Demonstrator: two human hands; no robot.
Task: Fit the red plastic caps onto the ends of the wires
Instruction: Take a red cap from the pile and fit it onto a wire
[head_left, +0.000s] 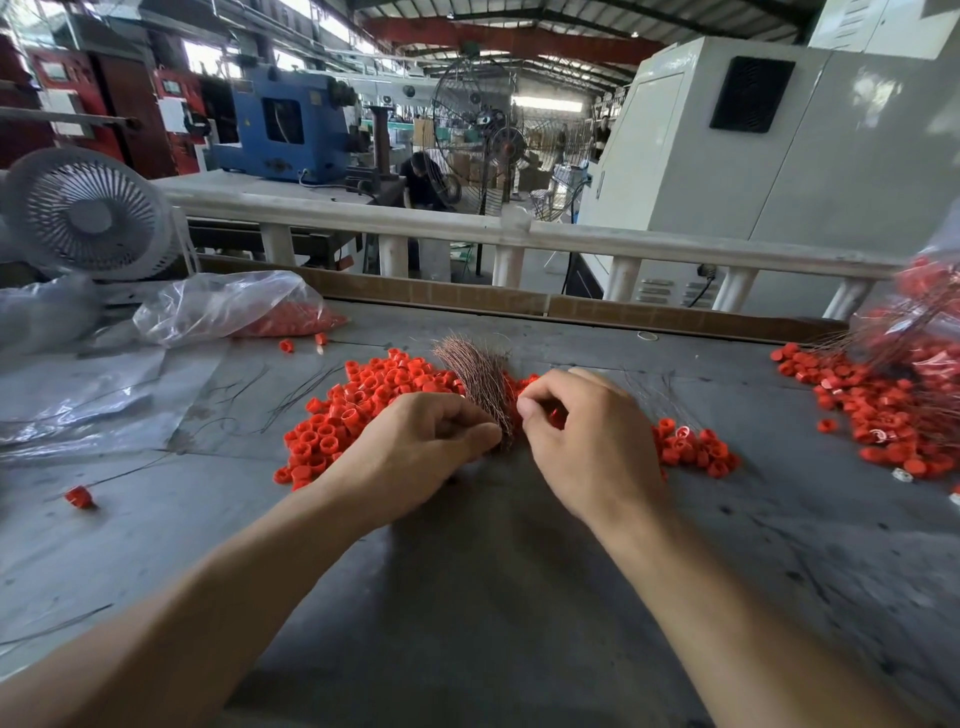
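At the centre of the frame we grip a fanned bundle of thin coppery wires (475, 384) in our left hand (415, 447), fingers curled round its lower end, while our right hand (582, 431) sits just beside it with fingertips pinched together, though we cannot tell what they pinch. Loose red plastic caps (363, 400) lie heaped on the grey worktable (493, 571) behind both hands. A clear plastic bag of more caps (234, 306) rests at upper left, and another red pile (883, 405) at the right edge.

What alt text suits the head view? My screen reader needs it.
The left hand grips a bundle of wires over a pile of red caps on a grey table; the right hand pinches beside it.
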